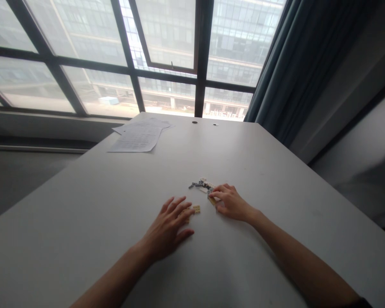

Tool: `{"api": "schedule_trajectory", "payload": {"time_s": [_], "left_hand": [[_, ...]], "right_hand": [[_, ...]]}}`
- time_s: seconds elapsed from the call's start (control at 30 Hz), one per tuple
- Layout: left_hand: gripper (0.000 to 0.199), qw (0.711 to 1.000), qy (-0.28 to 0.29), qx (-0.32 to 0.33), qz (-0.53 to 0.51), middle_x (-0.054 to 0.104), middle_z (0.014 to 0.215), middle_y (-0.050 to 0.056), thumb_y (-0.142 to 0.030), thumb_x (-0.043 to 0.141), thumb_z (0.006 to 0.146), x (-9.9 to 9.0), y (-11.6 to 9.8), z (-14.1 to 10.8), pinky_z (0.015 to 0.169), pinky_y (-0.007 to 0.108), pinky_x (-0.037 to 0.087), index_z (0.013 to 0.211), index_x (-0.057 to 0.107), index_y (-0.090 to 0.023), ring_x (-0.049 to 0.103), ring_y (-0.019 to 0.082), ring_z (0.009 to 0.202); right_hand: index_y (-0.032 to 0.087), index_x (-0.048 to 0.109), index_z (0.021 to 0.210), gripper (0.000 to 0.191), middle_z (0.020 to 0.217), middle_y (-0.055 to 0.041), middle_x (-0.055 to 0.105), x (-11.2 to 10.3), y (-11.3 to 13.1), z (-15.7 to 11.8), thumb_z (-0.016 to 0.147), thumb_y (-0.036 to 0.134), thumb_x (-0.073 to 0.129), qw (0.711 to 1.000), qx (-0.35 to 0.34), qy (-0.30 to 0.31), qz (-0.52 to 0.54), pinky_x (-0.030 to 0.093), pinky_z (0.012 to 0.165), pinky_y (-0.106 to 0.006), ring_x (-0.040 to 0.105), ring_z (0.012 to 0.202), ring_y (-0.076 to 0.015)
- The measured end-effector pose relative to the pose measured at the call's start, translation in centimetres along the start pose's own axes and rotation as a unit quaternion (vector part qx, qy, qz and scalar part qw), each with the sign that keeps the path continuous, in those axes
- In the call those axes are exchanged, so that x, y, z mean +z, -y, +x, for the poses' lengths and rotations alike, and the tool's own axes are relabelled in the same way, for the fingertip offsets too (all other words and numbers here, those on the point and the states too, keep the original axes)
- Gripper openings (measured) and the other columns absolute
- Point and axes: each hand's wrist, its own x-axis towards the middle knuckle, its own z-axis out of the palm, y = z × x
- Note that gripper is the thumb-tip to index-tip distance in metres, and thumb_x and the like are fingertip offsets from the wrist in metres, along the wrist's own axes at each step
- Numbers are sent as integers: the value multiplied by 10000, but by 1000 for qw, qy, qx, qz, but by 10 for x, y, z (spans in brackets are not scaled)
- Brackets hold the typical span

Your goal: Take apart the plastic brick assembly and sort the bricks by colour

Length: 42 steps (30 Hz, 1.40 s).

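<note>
Small tan building bricks [196, 209] lie on the white table, partly covered by my left hand [173, 222]. That hand is open, its fingers spread over the bricks. To its right, my right hand [229, 202] is closed, with thumb and fingers around a yellowish-tan building brick [212, 200]. The lower part of this brick is hidden by the fingers. Just beyond the right fingertips is a small pile of white and grey building bricks [205, 184], and a grey piece [192, 185] sticks out at its left end.
The white table [259, 265] stretches away toward a large window [167, 77]. Printed paper sheets [137, 137] overlap at its far left. Near the far edge are a dark round spot [194, 122] and a smaller mark [215, 124]. A dark blue curtain [295, 72] hangs at the right.
</note>
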Motion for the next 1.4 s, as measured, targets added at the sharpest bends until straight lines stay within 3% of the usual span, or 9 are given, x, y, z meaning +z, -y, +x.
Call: {"api": "schedule_trajectory", "payload": {"time_s": [0.23, 0.4, 0.5, 0.63, 0.7, 0.93, 1.1, 1.27, 1.4], "left_hand": [[423, 1000, -19, 1, -6, 552, 1315, 84, -401, 537, 886, -3, -1, 1, 1121, 505, 241, 1278, 512, -242, 374, 266, 1323], [351, 997, -76, 11, 7, 606, 1236, 74, -345, 571, 878, -4, -4, 2, 1101, 480, 286, 1208, 553, -225, 434, 250, 1277], [296, 990, -139, 19, 13, 654, 1140, 60, -277, 587, 872, -5, -7, 3, 1068, 451, 335, 1163, 574, -224, 508, 226, 1197], [260, 979, -203, 13, 8, 700, 1011, 16, -210, 607, 854, -7, -11, 4, 997, 420, 397, 1111, 596, -252, 591, 198, 1051], [237, 975, -220, 9, 5, 711, 964, -1, -189, 608, 851, -8, -13, 4, 960, 405, 417, 1077, 608, -259, 608, 189, 994], [228, 970, -240, 25, -17, 711, 948, 14, -167, 639, 816, -11, -18, 8, 930, 395, 430, 1035, 625, -228, 609, 188, 948], [244, 967, -254, 27, -7, 713, 931, 6, -154, 667, 793, -10, -16, 8, 923, 384, 427, 1020, 636, -239, 609, 182, 938], [169, 968, -250, 6, 7, 709, 885, 12, -158, 659, 796, -8, -10, 6, 922, 395, 423, 949, 643, -228, 608, 199, 961], [124, 974, -224, -13, 18, 701, 895, 26, -189, 616, 828, -9, -10, 7, 926, 387, 418, 943, 648, -221, 611, 196, 966]], "right_hand": [[214, 658, 1008, 260, 1081, -70, 643, 4, 2, 3, 760, 140, 637, 1000, 12, -19, 20, 349, 935, -399, 508, 1074, -234], [202, 655, 979, 307, 1011, -42, 663, 2, 19, 2, 685, 114, 655, 979, 43, -59, 193, 398, 881, -350, 546, 977, -202], [188, 651, 938, 258, 906, -30, 668, 10, 37, 2, 682, 201, 677, 911, 92, -22, 402, 433, 750, -302, 575, 833, -171], [176, 625, 937, 238, 789, -13, 646, 26, 57, 1, 738, 304, 652, 746, 138, 30, 651, 424, 684, -274, 583, 717, -137], [167, 621, 920, 235, 751, -8, 636, 32, 62, 1, 746, 320, 656, 692, 158, 31, 703, 407, 646, -252, 575, 669, -119], [150, 613, 895, 301, 691, -3, 627, 40, 67, 0, 712, 367, 713, 628, 194, 22, 754, 386, 587, -233, 558, 589, -103], [174, 602, 941, 328, 767, -7, 640, 35, 61, -1, 674, 297, 747, 682, 174, 14, 710, 402, 640, -247, 563, 660, -113], [216, 581, 1016, 406, 875, -6, 610, 23, 38, -3, 638, 164, 719, 897, 99, -115, 416, 427, 715, -291, 540, 770, -147], [208, 561, 1066, 435, 956, -33, 606, 22, 22, -5, 657, 73, 620, 969, 47, -134, 204, 445, 776, -311, 539, 830, -165]]}}
